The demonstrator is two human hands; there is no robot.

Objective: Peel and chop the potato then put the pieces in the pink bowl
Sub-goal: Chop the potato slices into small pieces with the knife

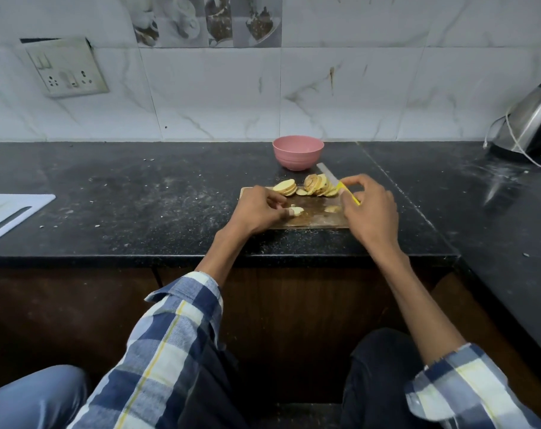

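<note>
Left hand (pixel 258 209): fingers curled, pinching a small pale potato piece (pixel 297 211) against the wooden chopping board (pixel 312 222).
Right hand (pixel 371 209): wrapped round the yellow handle of a knife (pixel 340 185), grey blade pointing away toward the wall.
Round potato slices (pixel 306 187): fanned in two clusters along the board's far edge.
Pink round bowl (pixel 298 152): upright on the black speckled stone counter (pixel 139 196), just beyond the board.
Steel kettle (pixel 532 122): far right, by the wall.

Blue-white checked shirt sleeves (pixel 170 335), dark trousers (pixel 377 382)
</note>
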